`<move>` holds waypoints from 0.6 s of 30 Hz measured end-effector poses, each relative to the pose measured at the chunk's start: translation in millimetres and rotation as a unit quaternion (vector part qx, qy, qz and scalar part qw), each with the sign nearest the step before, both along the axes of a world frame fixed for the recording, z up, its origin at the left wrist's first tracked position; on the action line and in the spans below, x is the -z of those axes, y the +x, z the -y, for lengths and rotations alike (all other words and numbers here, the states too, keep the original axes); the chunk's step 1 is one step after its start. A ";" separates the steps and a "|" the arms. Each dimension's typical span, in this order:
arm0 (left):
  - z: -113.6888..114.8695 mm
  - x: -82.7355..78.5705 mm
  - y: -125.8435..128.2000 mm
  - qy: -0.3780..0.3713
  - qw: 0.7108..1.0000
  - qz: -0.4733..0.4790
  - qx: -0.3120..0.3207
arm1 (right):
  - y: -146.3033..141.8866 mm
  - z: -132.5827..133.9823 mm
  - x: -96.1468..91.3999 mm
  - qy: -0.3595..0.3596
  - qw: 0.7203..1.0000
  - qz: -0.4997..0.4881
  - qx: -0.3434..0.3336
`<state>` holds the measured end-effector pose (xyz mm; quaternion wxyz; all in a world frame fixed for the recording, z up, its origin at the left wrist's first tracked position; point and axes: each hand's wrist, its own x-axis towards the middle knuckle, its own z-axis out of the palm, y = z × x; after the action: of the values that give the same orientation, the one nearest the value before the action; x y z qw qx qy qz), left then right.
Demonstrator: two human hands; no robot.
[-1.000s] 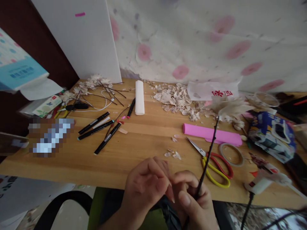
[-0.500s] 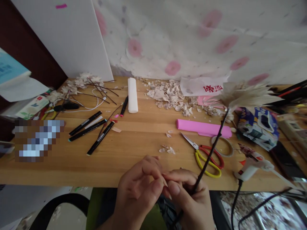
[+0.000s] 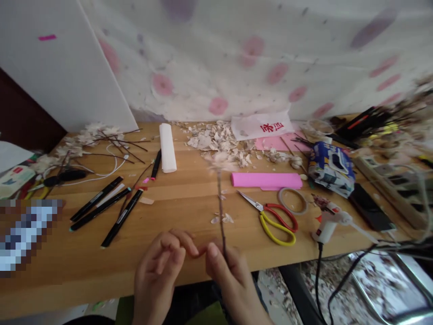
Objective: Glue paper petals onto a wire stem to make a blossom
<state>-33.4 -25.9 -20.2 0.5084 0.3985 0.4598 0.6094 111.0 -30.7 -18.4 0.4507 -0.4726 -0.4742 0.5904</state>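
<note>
My right hand (image 3: 228, 275) is closed around a thin dark stem (image 3: 221, 212), with the thumb pressed along it. The stem stands nearly upright and bears a pale, petalled flower head (image 3: 219, 161), blurred by motion, at its top. My left hand (image 3: 160, 266) is just to the left, fingers loosely curled and one finger reaching toward the right fingertips. No object shows in it. Pale loose petals (image 3: 222, 218) lie on the table beyond the hands. Scissors (image 3: 270, 216) with red and yellow handles lie to the right.
A pink paper roll (image 3: 267, 180), a tape ring (image 3: 292, 201), a glue gun (image 3: 328, 223) and a wipes pack (image 3: 331, 167) lie on the right. Black markers (image 3: 122, 219) and a white roll (image 3: 168, 148) lie on the left. A petal pile (image 3: 216, 137) is at the back.
The stem has swung from leaning right to nearly upright, and its flower head has moved left. My hands have drawn slightly apart. The camera view has shifted to the right.
</note>
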 end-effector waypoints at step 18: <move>-30.5 10.7 17.3 -0.183 0.950 0.226 0.115 | 127.5 0.2 37.7 0.171 0.874 0.370 0.265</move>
<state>-16.2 4.7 -30.8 0.7295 0.2008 0.3876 0.5266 238.5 -30.9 -56.1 0.4561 -0.6801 -0.5565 0.1405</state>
